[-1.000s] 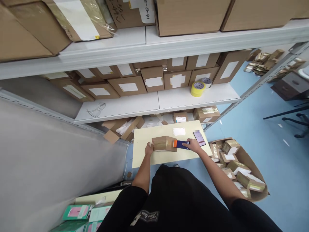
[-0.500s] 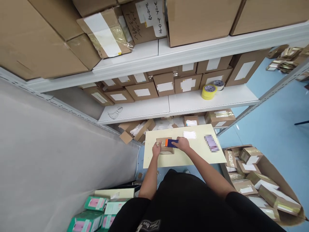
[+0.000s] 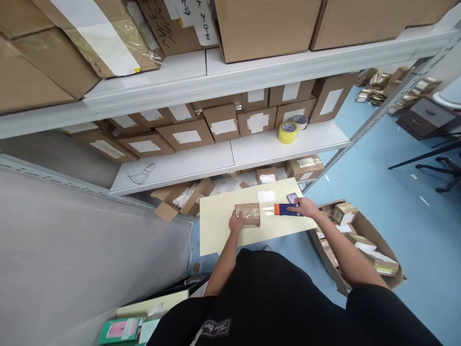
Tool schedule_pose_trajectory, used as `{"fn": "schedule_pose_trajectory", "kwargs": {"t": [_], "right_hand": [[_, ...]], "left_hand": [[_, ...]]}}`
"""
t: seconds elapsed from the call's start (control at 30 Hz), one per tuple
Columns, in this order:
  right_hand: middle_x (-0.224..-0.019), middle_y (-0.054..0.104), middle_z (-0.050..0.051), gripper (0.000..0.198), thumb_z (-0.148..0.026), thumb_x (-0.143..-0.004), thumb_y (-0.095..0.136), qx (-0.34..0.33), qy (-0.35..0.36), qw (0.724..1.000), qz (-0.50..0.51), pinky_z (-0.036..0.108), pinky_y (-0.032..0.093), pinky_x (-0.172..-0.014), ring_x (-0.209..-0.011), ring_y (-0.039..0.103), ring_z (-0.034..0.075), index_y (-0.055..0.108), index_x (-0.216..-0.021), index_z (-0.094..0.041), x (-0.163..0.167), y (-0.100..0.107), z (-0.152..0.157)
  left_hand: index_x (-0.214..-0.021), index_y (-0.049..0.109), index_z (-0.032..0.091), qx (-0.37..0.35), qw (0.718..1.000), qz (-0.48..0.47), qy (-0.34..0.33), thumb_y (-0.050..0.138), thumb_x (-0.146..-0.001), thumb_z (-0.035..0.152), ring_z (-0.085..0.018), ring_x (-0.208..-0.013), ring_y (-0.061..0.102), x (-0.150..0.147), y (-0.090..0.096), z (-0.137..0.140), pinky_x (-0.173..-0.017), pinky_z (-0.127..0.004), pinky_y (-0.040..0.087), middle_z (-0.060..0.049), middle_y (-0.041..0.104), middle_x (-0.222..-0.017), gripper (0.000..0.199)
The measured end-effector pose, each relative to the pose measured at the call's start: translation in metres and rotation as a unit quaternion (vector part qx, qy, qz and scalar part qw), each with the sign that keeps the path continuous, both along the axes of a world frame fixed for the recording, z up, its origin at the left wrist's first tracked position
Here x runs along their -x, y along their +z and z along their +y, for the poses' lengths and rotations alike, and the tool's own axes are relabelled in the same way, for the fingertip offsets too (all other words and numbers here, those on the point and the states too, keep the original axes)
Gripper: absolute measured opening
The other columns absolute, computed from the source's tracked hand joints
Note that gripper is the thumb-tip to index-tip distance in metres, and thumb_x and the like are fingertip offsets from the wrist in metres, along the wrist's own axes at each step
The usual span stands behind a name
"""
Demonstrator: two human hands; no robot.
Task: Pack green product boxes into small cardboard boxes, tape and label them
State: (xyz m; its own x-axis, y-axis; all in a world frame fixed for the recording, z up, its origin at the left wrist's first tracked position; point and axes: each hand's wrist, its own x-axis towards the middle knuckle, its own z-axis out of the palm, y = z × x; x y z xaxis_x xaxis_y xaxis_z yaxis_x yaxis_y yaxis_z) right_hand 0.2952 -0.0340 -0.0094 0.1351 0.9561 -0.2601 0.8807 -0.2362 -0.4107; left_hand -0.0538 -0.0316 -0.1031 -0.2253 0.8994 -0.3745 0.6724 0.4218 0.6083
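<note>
A small cardboard box [image 3: 251, 215] lies on the cream board [image 3: 216, 230], with clear tape along its top. My left hand [image 3: 236, 221] grips its left end, thumb on top. In my right hand [image 3: 306, 207] is a dark blue tape dispenser [image 3: 286, 209] with an orange front end, to the right of the box. A strip of clear tape [image 3: 267, 211] stretches between the box and the dispenser. Behind them on the board lie white paper labels [image 3: 266, 196] and a phone [image 3: 292, 197], partly behind my right hand.
Yellow tape rolls [image 3: 288, 132] and safety glasses [image 3: 142, 173] sit on the middle shelf [image 3: 201, 163] among labelled boxes. A large open carton [image 3: 382, 245] holding taped parcels stands on the floor to the right. Green boxes [image 3: 118, 330] are at lower left, beside a grey wall [image 3: 90, 230].
My right hand has drawn the tape dispenser to the right, off the box, pulling out a length of tape. My left hand stays on the box. The view has shifted right.
</note>
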Motion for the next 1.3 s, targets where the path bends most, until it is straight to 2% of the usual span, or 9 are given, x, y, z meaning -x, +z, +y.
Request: {"fn": "schedule_pose_trajectory", "kwargs": {"t": [0.13,0.27,0.43,0.7,0.83,0.97,1.07,1.17,1.3], "right_hand": [[-0.132,0.065,0.011,0.035,-0.041,-0.100,0.066,0.015,0.005,1.000,-0.019,0.044,0.058,-0.097,-0.113,0.067,0.026,0.066,-0.127,-0.019,-0.003,-0.002,0.000],[-0.103,0.076,0.021,0.036,-0.047,-0.095,0.067,0.035,0.048,0.997,-0.043,0.042,0.048,-0.097,-0.106,0.071,0.033,0.078,-0.096,-0.013,0.071,-0.013,0.009],[-0.108,0.077,0.023,0.030,-0.027,-0.096,0.056,0.096,0.099,0.986,-0.092,0.041,0.042,-0.095,-0.103,0.073,0.031,0.075,-0.112,-0.011,0.153,-0.038,0.012],[-0.108,0.076,0.017,0.047,-0.049,-0.106,0.039,0.075,-0.009,0.995,-0.069,0.037,0.038,-0.096,-0.102,0.070,0.027,0.070,-0.119,-0.015,0.085,-0.101,-0.029],[-0.129,0.067,0.022,0.042,-0.037,-0.106,0.039,0.063,-0.030,0.994,-0.079,0.042,0.033,-0.106,-0.125,0.059,0.031,0.063,-0.132,-0.013,0.065,-0.132,-0.041],[-0.128,0.068,0.017,0.042,-0.016,-0.095,0.048,0.181,-0.001,0.981,-0.063,0.046,0.031,-0.111,-0.132,0.054,0.029,0.064,-0.134,-0.020,0.055,-0.156,-0.049],[-0.124,0.070,0.015,0.045,-0.012,-0.090,0.052,0.205,-0.015,0.978,-0.044,0.044,0.035,-0.109,-0.124,0.059,0.028,0.067,-0.131,-0.023,0.052,-0.159,-0.054],[-0.129,0.069,0.015,0.041,-0.018,-0.091,0.053,0.113,-0.049,0.992,0.015,0.041,0.039,-0.108,-0.127,0.059,0.028,0.069,-0.129,-0.022,0.063,-0.149,-0.052],[-0.130,0.072,0.012,0.043,-0.030,-0.094,0.052,-0.015,-0.059,0.959,0.275,0.040,0.048,-0.107,-0.123,0.065,0.028,0.069,-0.132,-0.021,0.107,-0.129,-0.043]], "left_hand": [[-0.135,0.062,0.019,0.003,1.000,0.012,0.009,0.035,-0.101,0.068,-0.034,-0.115,0.070,0.003,-0.002,0.004,-0.092,-0.040,0.051,-0.016,0.076,-0.123,0.065],[-0.134,0.063,0.021,-0.004,1.000,0.011,-0.003,0.034,-0.101,0.068,-0.034,-0.115,0.070,0.004,-0.004,0.005,-0.094,-0.040,0.051,-0.016,0.075,-0.124,0.064],[-0.136,0.062,0.018,-0.001,1.000,0.024,0.004,0.034,-0.101,0.068,-0.034,-0.116,0.069,0.002,-0.003,-0.001,-0.095,-0.040,0.050,-0.018,0.075,-0.122,0.067],[-0.140,0.059,0.018,0.004,0.999,0.044,0.011,0.034,-0.103,0.064,-0.033,-0.114,0.070,0.000,-0.002,-0.001,-0.092,-0.038,0.052,-0.017,0.076,-0.121,0.064],[-0.138,0.061,0.018,-0.003,0.999,0.038,0.009,0.036,-0.103,0.062,-0.031,-0.116,0.070,-0.001,-0.002,0.002,-0.095,-0.037,0.051,-0.016,0.075,-0.123,0.062],[-0.136,0.062,0.021,0.000,1.000,0.026,0.012,0.037,-0.103,0.061,-0.031,-0.117,0.069,-0.001,0.001,0.001,-0.096,-0.038,0.051,-0.014,0.075,-0.124,0.058],[-0.135,0.062,0.021,0.000,1.000,0.021,0.015,0.039,-0.102,0.061,-0.031,-0.118,0.069,-0.001,0.003,-0.001,-0.098,-0.038,0.050,-0.014,0.075,-0.126,0.057],[-0.137,0.062,0.020,-0.001,1.000,0.022,0.021,0.038,-0.102,0.061,-0.031,-0.118,0.069,-0.003,0.003,-0.003,-0.099,-0.038,0.050,-0.015,0.074,-0.127,0.059],[-0.136,0.062,0.019,-0.012,1.000,0.008,0.025,0.038,-0.102,0.062,-0.032,-0.117,0.070,-0.007,0.003,-0.007,-0.099,-0.039,0.050,-0.016,0.075,-0.123,0.060]]}}
